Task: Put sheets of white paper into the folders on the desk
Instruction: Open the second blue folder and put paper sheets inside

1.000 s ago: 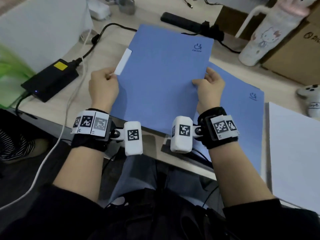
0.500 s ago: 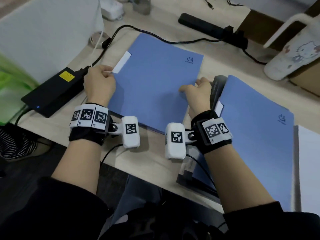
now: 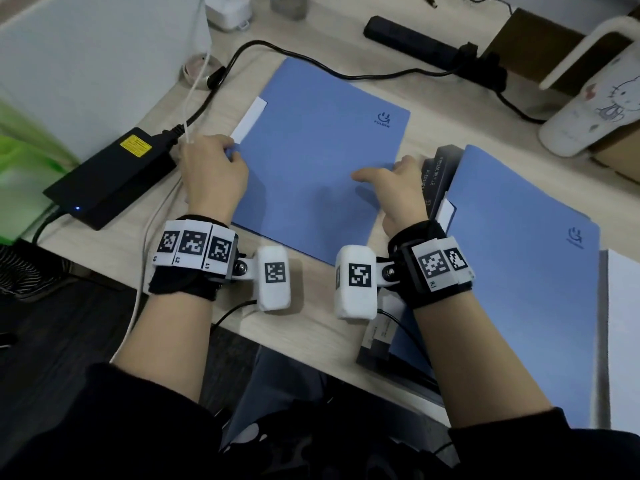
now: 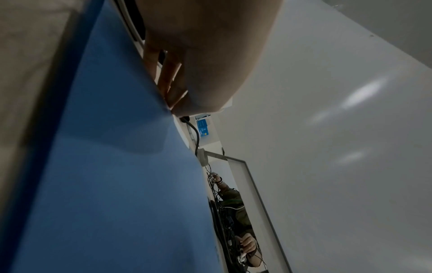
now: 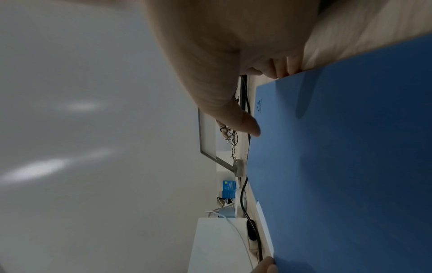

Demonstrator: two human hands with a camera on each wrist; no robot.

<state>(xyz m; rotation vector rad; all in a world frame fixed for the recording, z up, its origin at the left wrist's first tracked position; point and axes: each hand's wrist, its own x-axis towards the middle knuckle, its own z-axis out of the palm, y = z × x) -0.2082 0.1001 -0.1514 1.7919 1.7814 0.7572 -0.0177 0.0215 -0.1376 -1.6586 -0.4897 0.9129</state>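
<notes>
Blue folder [image 3: 322, 161] lay closed; your left hand [image 3: 213, 174] pinched its spine edge, right hand [image 3: 398, 192] rested open. Lift the cover from the free edge.

A black power adapter [image 3: 114, 174] with a yellow label lies at the surface's left edge, its black cable [image 3: 311, 69] running to a black power strip [image 3: 412, 41] at the back. A white cartoon-printed tumbler [image 3: 595, 109] stands far right, beside a cardboard box [image 3: 620, 161].

Blue folder [image 3: 311, 161]: closed, flat on the desk, white label tab projecting at its left edge. Second blue folder [image 3: 519, 271]: closed, lying to its right. White paper stack [image 3: 623, 341]: at the far right.
</notes>
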